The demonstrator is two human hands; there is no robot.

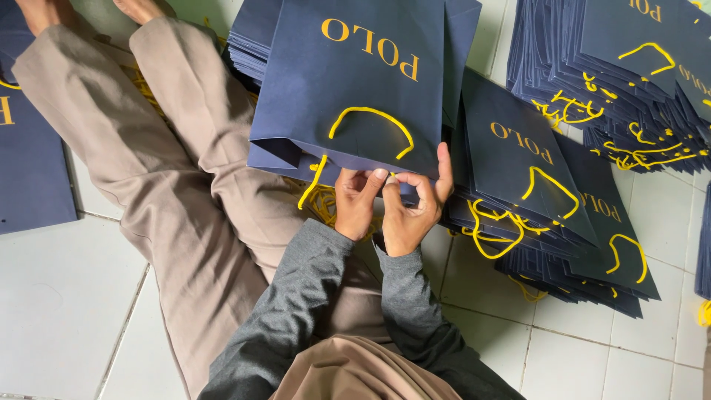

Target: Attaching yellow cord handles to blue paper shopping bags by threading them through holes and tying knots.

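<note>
White tiled floor (67, 296) all around here, pale squares with thin grey joints, and the person is sitting right on it, legs in beige trousers (170, 170) stretched out to the left of the hands. Both hands meet at the bottom edge of a navy paper bag (355, 96). The left hand (355, 204) has its thumb and fingers pinched together on that edge; the right hand (411, 207) is pinched just beside it, thumb and forefinger nipping something small and pale at the bag's rim, with the longer fingers reaching up behind the paper. Fingertips of the two hands are touching, or all but. Grey sleeves (311, 304) run back from the wrists toward the camera.

The bag lies flat above the grip, dark blue with gold lettering and a yellow cord handle (370, 122) arched across its face. One loose yellow cord end (312, 181) dangles just left of the left hand. Right of the grip sits a fanned stack of matching bags (533, 192), yellow handles spilling out. Farther right and up, another heap of bags (615, 81). Far left of the grip, one more blue bag (29, 163) lies flat on the tiles.
</note>
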